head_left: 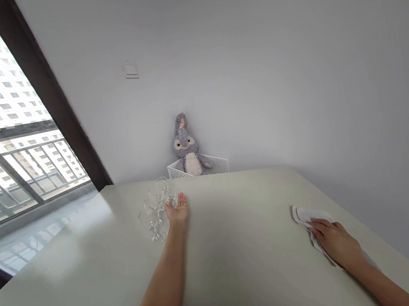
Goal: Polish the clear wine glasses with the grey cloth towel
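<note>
My left hand (177, 211) reaches far across the pale table (241, 252), palm turned up and fingers apart, holding nothing. Its thumb side is close beside a cluster of clear glasses (156, 225) that stand near the back of the table; whether the hand touches them I cannot tell. At the right, my right hand (337, 243) lies over a white cloth (302, 215) on the tabletop, with its fingers bent onto the fabric. Part of the cloth is hidden beneath the palm and wrist.
Behind the table's back edge, a grey plush toy (192, 163) sits in a white perforated basket (221, 165) against the wall. A wall switch (130, 71) is above. A dark-framed window (15, 178) is at the left.
</note>
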A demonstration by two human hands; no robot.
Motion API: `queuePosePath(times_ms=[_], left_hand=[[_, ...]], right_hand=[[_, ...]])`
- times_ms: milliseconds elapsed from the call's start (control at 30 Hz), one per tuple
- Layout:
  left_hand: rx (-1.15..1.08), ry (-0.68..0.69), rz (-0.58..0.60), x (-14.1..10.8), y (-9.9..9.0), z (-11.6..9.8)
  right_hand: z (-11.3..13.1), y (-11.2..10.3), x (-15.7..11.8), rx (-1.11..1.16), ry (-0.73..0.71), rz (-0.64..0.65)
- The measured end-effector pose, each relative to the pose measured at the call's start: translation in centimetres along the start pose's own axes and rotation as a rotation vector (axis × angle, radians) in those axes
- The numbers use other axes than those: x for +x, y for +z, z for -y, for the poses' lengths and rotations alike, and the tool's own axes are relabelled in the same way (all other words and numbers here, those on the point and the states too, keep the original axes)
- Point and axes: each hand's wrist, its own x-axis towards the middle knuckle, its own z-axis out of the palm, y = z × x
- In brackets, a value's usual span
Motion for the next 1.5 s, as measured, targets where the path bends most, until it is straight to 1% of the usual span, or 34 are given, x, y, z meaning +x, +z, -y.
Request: queuePosePath(times_ms=[67, 100, 133, 200, 233, 300, 333, 400, 500, 567, 600, 667, 733, 767, 800, 867, 933, 1000, 1067, 1167, 1300, 1367, 1433, 1500], left_hand=[[-0.008, -0.001, 0.024, 0.2, 0.0, 0.1], [-0.010, -0.004, 0.031, 0.3, 0.0, 0.2], [-0.010, -0.007, 0.034, 0.4, 0.0, 0.3], [-0.008, -0.010, 0.034, 0.3, 0.1, 0.6], [-0.004, -0.011, 0.034, 0.2, 0.1, 0.8], [0.010, -0.020, 0.038, -0.1, 0.2, 1.2], [0.021, -0.030, 0.045, -0.5, 0.2, 1.4], [0.053, -0.063, 0.071, -1.4, 0.0, 2.0], [0.108, -0.130, 0.142, -3.3, -0.4, 2.9], [0.160, -0.161, 0.240, -4.7, -0.8, 3.5], [0.192, -0.168, 0.300, -5.4, -1.0, 3.8], [0.266, -0.164, 0.420, -6.6, -1.3, 4.3], [0.335, -0.152, 0.496, -7.6, -1.6, 4.7], [0.364, -0.146, 0.520, -8.0, -1.8, 5.0], [0.390, -0.139, 0.537, -8.3, -2.0, 5.2], [0.442, -0.129, 0.552, -8.8, -2.4, 5.5], [0.501, -0.126, 0.551, -9.0, -2.9, 5.5], [0.566, -0.136, 0.561, -9.0, -3.4, 5.4], [0.619, -0.146, 0.606, -8.9, -3.7, 5.3], [0.695, -0.120, 0.702, -8.5, -4.1, 5.5], [0.866, -0.114, 0.803, -7.8, -4.6, 5.9], [0.940, -0.096, 0.830, -7.7, -4.6, 5.9], [1.001, -0.048, 0.841, -7.8, -4.5, 5.8], [1.055, -0.021, 0.869, -8.0, -4.2, 5.4]], right_hand=[[0.5, -0.1, 0.5, 0.166, 0.111, 0.023], [0.9, -0.1, 1.0, 0.289, 0.184, 0.018], [1.3, -0.1, 1.6, 0.441, 0.261, -0.003], [2.3, 0.0, 3.0, 0.811, 0.406, -0.087], [2.9, 0.0, 3.8, 1.002, 0.454, -0.130], [4.6, 0.2, 5.1, 1.323, 0.495, -0.169], [5.6, 0.3, 5.5, 1.435, 0.492, -0.168], [7.7, 0.2, 5.9, 1.564, 0.459, -0.139], [10.8, -0.7, 5.8, 1.583, 0.333, -0.056], [12.7, -1.9, 5.7, 1.531, 0.227, -0.012], [13.6, -2.5, 5.6, 1.505, 0.181, -0.016], [15.8, -3.7, 5.3, 1.470, 0.116, -0.092], [18.5, -4.1, 4.6, 1.407, 0.074, -0.189], [20.1, -3.9, 4.1, 1.346, 0.040, -0.201], [21.6, -3.4, 3.3, 1.258, -0.005, -0.177], [24.4, -1.7, 1.6, 1.085, -0.169, -0.066], [26.0, 0.3, 0.1, 0.987, -0.281, 0.016], [26.4, 1.9, -0.8, 0.968, -0.312, 0.092], [25.9, 2.6, -1.0, 1.029, -0.315, 0.154], [24.9, 2.4, -0.6, 1.151, -0.331, 0.219], [24.3, 2.3, 0.0, 1.198, -0.297, 0.341], [24.1, 2.8, 0.1, 1.206, -0.289, 0.371], [24.0, 3.3, 0.1, 1.226, -0.290, 0.395], [23.9, 3.7, 0.1, 1.271, -0.270, 0.454]])
